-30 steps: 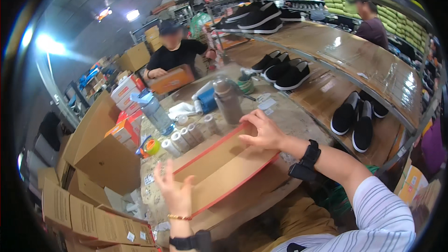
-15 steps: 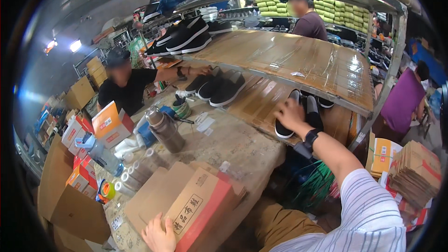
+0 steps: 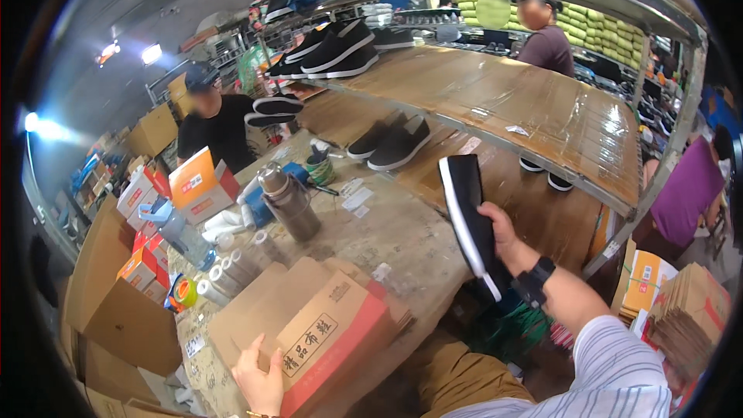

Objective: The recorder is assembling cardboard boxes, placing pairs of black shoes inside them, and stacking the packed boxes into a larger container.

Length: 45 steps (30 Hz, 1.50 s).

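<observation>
My right hand (image 3: 505, 237) grips a black shoe (image 3: 468, 220) with a white sole, raised in front of the lower shelf. The shoe stands steeply on end, and I cannot tell whether a second one is pressed against it. My left hand (image 3: 260, 378) lies with fingers apart against the near left end of a cardboard shoe box (image 3: 329, 344), brown with a red band. Its flaps (image 3: 255, 294) are raised on the far side. Dark slip-on shoes (image 3: 400, 145) stand on the lower shelf, left of the held shoe.
A metal rack with a plastic-wrapped upper shelf (image 3: 495, 101) spans the far side. A steel flask (image 3: 288, 201), a water bottle (image 3: 182, 236) and several white rolls (image 3: 232, 271) stand on the worktable. One co-worker (image 3: 220, 120) holds shoes at far left. Flattened boxes (image 3: 689, 310) are stacked right.
My right hand has lifted the black shoe off the lower shelf, toward me. My left hand stays at the box. The co-worker at left has picked up shoes, and the view has shifted slightly.
</observation>
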### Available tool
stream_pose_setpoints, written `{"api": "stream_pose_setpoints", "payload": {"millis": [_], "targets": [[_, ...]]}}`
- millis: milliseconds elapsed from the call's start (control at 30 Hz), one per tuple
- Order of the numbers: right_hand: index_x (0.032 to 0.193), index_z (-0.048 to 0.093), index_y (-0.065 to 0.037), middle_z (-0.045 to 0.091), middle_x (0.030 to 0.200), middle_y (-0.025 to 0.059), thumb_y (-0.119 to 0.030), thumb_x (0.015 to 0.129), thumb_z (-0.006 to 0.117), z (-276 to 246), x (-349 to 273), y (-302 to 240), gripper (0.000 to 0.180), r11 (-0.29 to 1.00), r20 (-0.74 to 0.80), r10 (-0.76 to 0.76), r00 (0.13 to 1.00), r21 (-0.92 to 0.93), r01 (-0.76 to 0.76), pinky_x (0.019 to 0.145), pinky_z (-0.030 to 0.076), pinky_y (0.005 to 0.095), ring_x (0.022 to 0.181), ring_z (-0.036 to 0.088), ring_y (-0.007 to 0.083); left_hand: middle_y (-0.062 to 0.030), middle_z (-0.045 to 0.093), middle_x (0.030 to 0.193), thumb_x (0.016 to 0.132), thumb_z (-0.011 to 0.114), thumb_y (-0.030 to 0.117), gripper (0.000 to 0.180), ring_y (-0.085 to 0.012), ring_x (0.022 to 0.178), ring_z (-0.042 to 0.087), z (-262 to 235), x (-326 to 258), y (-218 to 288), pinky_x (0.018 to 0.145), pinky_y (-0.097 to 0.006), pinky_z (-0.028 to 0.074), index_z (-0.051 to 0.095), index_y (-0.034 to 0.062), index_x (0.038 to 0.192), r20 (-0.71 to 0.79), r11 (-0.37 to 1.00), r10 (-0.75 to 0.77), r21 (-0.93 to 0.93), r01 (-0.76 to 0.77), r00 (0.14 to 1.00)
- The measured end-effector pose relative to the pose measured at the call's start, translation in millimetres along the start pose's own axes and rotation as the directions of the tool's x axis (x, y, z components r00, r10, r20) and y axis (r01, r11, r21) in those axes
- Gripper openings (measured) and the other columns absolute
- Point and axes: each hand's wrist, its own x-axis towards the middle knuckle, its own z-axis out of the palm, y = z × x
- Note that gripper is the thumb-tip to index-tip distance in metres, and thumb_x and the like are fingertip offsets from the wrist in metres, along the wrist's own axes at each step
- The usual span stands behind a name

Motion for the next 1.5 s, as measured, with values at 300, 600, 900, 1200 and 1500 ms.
{"api": "stream_pose_setpoints", "payload": {"millis": [300,600,900,1200,1500], "targets": [[0.114,0.059,-0.001,0.065,0.096,0.0081,-0.015,0.089,0.06,108.2,-89.1,19.8,0.029,0.874,0.461,0.156,0.874,0.349,-0.34,0.083,0.051,0.0288,0.088,0.062,0.0177,-0.0043,0.055,0.083,0.073,0.073,0.015,0.036,-0.0232,0.083,0.05,26.0,-45.3,-3.0,0.08,-0.037,0.036,0.069,0.0109,0.109,-0.177,0.895,0.307,0.388,-0.22,0.935],[0.118,0.055,0.0,0.063,0.105,0.011,-0.014,0.091,0.057,173.7,-121.3,28.3,0.03,0.973,0.532,0.05,0.845,0.167,-0.162,0.086,0.052,0.0312,0.095,0.062,0.0199,-0.0037,0.057,0.105,0.084,0.052,-0.009,0.061,-0.011,0.093,0.054,50.0,-63.1,95.9,0.084,-0.025,0.046,0.034,-0.0024,0.142,0.222,0.454,0.148,-0.881,0.134,0.964],[0.132,0.042,0.0,0.054,0.127,0.0148,-0.012,0.096,0.048,202.2,-91.0,60.0,0.039,0.978,0.698,-0.152,0.7,0.21,0.003,0.095,0.05,0.0347,0.112,0.057,0.0238,-0.0152,0.065,0.1,0.077,0.068,-0.004,0.034,-0.0267,0.093,0.063,-18.1,-6.5,42.0,0.081,-0.034,0.05,0.065,-0.0021,0.111,-0.521,0.861,0.222,-0.292,-0.416,0.824],[0.08,0.053,0.002,0.059,0.097,0.0167,0.008,0.074,0.067,306.0,-62.8,30.5,0.017,0.417,0.516,-0.73,0.449,-0.185,0.89,0.076,0.047,0.0326,0.084,0.058,0.0306,-0.0125,0.065,0.091,0.072,0.065,-0.008,0.032,-0.0279,0.082,0.062,25.4,-18.0,-12.9,0.076,-0.033,0.051,0.07,0.0049,0.101,-0.281,0.93,0.306,-0.118,-0.349,0.91],[0.085,0.065,-0.009,0.061,0.098,0.0103,-0.012,0.076,0.062,281.8,-41.2,73.4,0.01,0.096,0.907,-0.386,0.167,-0.14,0.985,0.08,0.047,0.0409,0.093,0.059,0.0295,-0.0075,0.065,0.082,0.072,0.069,-0.002,0.019,-0.0263,0.075,0.061,-29.3,-19.2,-25.3,0.07,-0.034,0.05,0.07,0.0053,0.089,-0.399,0.823,0.567,0.274,-0.497,0.72]]}}
